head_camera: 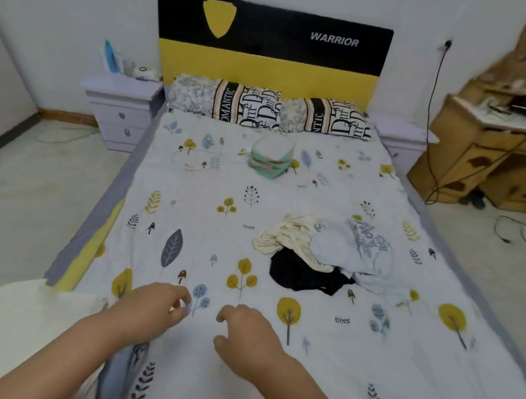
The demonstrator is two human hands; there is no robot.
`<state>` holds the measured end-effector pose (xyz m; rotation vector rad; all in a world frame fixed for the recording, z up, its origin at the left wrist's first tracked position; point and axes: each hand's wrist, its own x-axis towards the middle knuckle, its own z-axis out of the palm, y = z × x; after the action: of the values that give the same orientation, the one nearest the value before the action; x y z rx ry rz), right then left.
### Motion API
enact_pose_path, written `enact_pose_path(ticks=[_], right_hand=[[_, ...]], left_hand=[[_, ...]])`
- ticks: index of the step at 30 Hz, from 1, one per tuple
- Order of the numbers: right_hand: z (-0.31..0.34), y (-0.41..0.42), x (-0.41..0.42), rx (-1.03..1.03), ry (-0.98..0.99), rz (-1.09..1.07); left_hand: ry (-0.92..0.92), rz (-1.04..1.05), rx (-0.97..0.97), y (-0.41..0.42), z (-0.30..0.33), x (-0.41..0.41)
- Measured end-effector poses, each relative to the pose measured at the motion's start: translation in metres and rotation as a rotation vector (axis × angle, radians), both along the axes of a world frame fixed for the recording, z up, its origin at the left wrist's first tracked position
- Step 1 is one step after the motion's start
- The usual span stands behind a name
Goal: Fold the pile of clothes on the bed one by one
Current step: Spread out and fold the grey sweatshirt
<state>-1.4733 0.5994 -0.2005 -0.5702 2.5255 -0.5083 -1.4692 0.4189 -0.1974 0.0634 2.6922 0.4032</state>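
Note:
An unfolded pile lies on the right half of the bed: a cream garment (287,233), a light blue garment (352,248) and a black garment (303,274) partly under them. A folded stack of clothes (270,160) sits near the pillows. My left hand (153,307) hovers low over the patterned sheet (209,213) at the near edge, its thumb and fingertips drawn close together by the sheet. My right hand (246,338) is beside it, palm down, fingers curled and apart, holding nothing. Both hands are well short of the pile.
Two pillows (269,109) lean on the black and yellow headboard (268,56). A lilac nightstand (120,107) stands at the left, a wooden dresser (495,149) with cables at the right. Cream cloth (12,327) covers the near left corner.

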Motion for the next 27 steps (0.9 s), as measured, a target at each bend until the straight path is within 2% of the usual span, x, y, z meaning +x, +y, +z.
enact_pose_path(ticks=[6, 13, 19, 27], right_hand=[[-0.016, 0.107, -0.060, 0.059, 0.000, -0.101], [-0.062, 0.208, -0.138, 0.195, 0.006, -0.199], [-0.116, 0.264, -0.199, 0.289, 0.006, -0.286], [-0.203, 0.314, -0.265, 0.406, 0.039, -0.409]], left_hand=[[-0.031, -0.040, -0.008, 0.091, -0.024, -0.053], [-0.067, -0.062, -0.002, 0.169, -0.072, -0.119], [0.007, -0.080, -0.007, 0.216, -0.121, -0.182], [0.123, -0.179, -0.117, 0.259, -0.198, -0.273]])
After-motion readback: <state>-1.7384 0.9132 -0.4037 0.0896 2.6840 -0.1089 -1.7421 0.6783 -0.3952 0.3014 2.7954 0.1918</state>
